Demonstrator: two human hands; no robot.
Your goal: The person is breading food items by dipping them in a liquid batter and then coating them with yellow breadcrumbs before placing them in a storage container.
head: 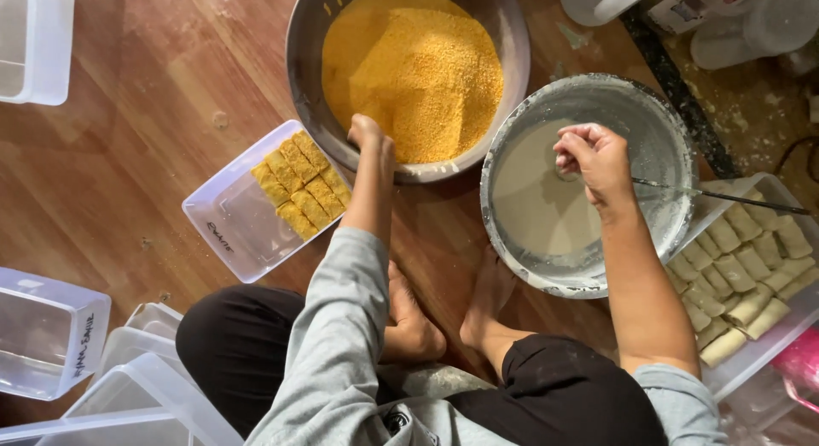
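Observation:
My left hand (368, 137) rests at the near rim of a large metal bowl (300, 79) filled with orange breadcrumbs (422, 70); its fingers are curled shut at the edge of the crumbs, and I cannot see anything in them. My right hand (593, 160) hovers over a grey bowl (657, 113) of pale batter (537, 207). Its fingers are closed around a thin metal utensil (725, 195) whose handle runs off to the right. A clear tray (235, 228) by my left forearm holds several crumbed rolls (300, 183). To the right, another clear tray (772, 186) holds several pale uncoated rolls (738, 279).
I sit on a wooden floor (128, 156) with my bare feet (414, 322) under the bowls. Empty clear plastic boxes stand at the top left (34, 40) and lower left (47, 331), beside stacked lids (149, 382). Clear containers (751, 19) sit at the top right, and a pink object (802, 365) at the right edge.

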